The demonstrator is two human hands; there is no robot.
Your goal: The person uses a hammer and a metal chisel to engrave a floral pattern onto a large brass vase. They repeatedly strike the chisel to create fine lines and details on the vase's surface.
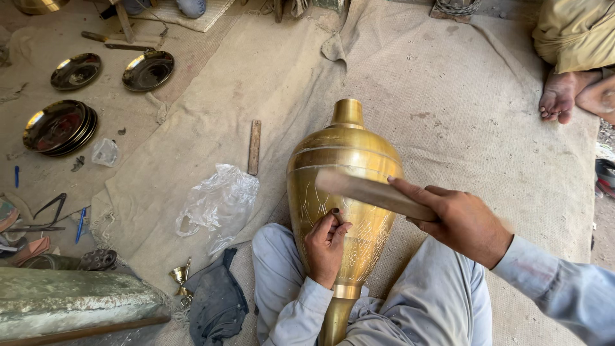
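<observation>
While the brass vase (346, 186) lies tilted across the person's lap, its narrow neck points away from the body and its slim foot runs down between the 2 trousered knees. The left hand (325, 247) presses against the lower belly of the vase, fingers pinched together on a small dark tool (335, 212) whose tip touches the engraved metal. The right hand (458, 218) is closed around a flat wooden bar (371, 192), which reaches leftward and lies across the vase just above the left hand. The 2 hands are apart, one on each side of the vase's belly.

Left of the vase, on the cloth-covered floor (461, 96), lies a crumpled clear plastic bag (218, 202), and just beyond it a short wooden stick (254, 147). Farther left of the vase, well apart from it, a stack of dark metal plates (59, 127) sits on the ground, with 2 single plates (76, 70) beyond them. Near the person's left knee, left of the vase's foot, lie a dark grey cloth (218, 301) and a small brass goblet (180, 277). Far to the right beyond the vase, another person's bare feet (567, 96) rest on the cloth.
</observation>
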